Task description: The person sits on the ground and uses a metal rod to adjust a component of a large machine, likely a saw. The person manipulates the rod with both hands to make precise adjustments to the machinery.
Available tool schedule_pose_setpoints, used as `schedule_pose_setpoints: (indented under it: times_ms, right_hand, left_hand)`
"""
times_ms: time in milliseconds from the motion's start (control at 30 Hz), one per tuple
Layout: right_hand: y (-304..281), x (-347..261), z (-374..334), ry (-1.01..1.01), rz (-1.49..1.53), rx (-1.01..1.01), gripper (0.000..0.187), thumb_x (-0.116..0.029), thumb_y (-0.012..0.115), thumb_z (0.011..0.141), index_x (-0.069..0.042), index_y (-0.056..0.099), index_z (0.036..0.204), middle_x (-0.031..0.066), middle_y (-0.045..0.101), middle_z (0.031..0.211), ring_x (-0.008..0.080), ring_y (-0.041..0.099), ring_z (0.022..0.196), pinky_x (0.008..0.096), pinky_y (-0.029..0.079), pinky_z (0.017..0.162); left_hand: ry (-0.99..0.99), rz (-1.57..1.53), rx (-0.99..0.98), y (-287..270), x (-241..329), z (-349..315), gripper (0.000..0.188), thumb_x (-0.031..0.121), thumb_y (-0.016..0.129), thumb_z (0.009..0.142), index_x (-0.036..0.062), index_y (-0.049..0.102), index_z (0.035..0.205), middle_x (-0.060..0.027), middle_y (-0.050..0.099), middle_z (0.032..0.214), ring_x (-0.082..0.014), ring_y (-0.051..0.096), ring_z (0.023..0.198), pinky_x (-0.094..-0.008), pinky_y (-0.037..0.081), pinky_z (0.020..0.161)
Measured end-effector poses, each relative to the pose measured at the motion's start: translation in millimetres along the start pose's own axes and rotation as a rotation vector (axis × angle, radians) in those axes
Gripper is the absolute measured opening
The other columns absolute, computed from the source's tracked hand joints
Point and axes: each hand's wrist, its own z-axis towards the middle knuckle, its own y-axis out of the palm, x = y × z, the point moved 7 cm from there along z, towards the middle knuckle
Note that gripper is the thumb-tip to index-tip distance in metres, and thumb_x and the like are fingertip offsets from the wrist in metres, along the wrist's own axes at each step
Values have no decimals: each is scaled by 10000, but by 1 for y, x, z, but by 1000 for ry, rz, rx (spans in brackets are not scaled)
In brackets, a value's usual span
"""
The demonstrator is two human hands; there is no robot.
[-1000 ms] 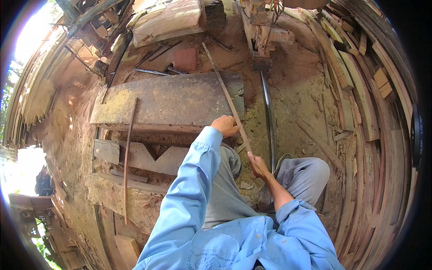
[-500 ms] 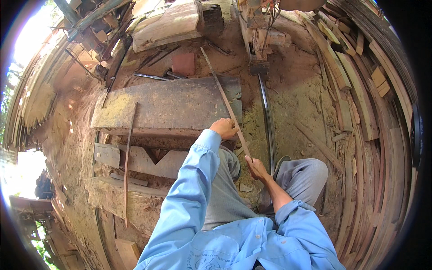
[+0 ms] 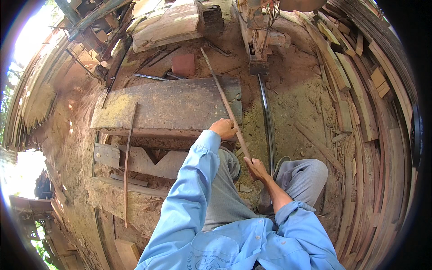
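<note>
Both hands on one long thin wooden strip [image 3: 225,101], centre of frame. Left hand [image 3: 223,128] clenched round it w/ knuckles up, approx mid-length; right hand [image 3: 257,168] closed on its lower end, just below and right of the left. Strip runs diagonally from the hands up-left, crossing the right end of the big weathered plank [image 3: 166,108] and ending near the red brick [image 3: 183,64] in the upper middle. Strip's far tip looks to rest on dirt, but hard to be sure at that distance.

Edges: plank's near long edge sits just above the left hand; its right end edge is directly under the strip. A dark metal rail [image 3: 266,117] runs vertically just right of the strip, close beside the right hand, leading up to a rusty machine [image 3: 258,33] at top centre. Second thin strip [image 3: 128,157] lies left of centre, hanging over the plank's near edge and down across the notched timber [image 3: 148,162] below.

Room: sawdust-covered ground [image 3: 297,103] right of the rail is mostly open up to the stacked boards [image 3: 360,112] curving along the right rim. Left side tight – timbers, blocks, scrap. Knees in grey trousers [image 3: 306,177] sit right under the hands, lower centre.
</note>
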Motion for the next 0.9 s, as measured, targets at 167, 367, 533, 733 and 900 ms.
schedule_pose_setpoints:
  times_ms: [167,367,533,733,900]
  right_hand:
    - [1,-16,-6,-91,103,-4,386,-397,558,929,-25,533,828,62,549,610,147,556,509,315,449,450]
    - [-1,-17,-8,-18,118,-26,333,-329,578,897,-7,566,982,74,562,657,165,550,502,337,449,469]
    - [0,-17,-5,-64,85,-16,322,-347,554,915,-28,535,953,39,524,645,138,523,494,323,431,439]
    - [-16,-3,7,-102,40,190,479,-439,561,904,35,566,834,123,551,658,211,504,578,389,419,561]
    - [-32,-36,-6,-230,117,377,532,-484,525,928,32,552,804,106,506,643,182,459,599,375,390,559]
  left_hand:
    - [9,-9,10,1,-2,1,471,384,573,837,-9,653,1083,-270,661,985,-407,633,965,-444,490,880]
    - [16,-8,23,2,-3,2,463,389,574,837,-3,657,1070,-270,662,974,-408,635,955,-448,493,873]
    - [18,-3,19,1,-2,2,462,394,576,837,3,659,1069,-268,663,972,-408,635,952,-449,496,867]
    - [-6,-11,-4,0,2,2,441,387,574,843,11,673,1051,-249,671,970,-402,638,951,-451,498,861]
    - [-27,30,-14,4,-5,3,424,382,573,842,15,682,1023,-220,681,966,-395,639,955,-450,496,866]
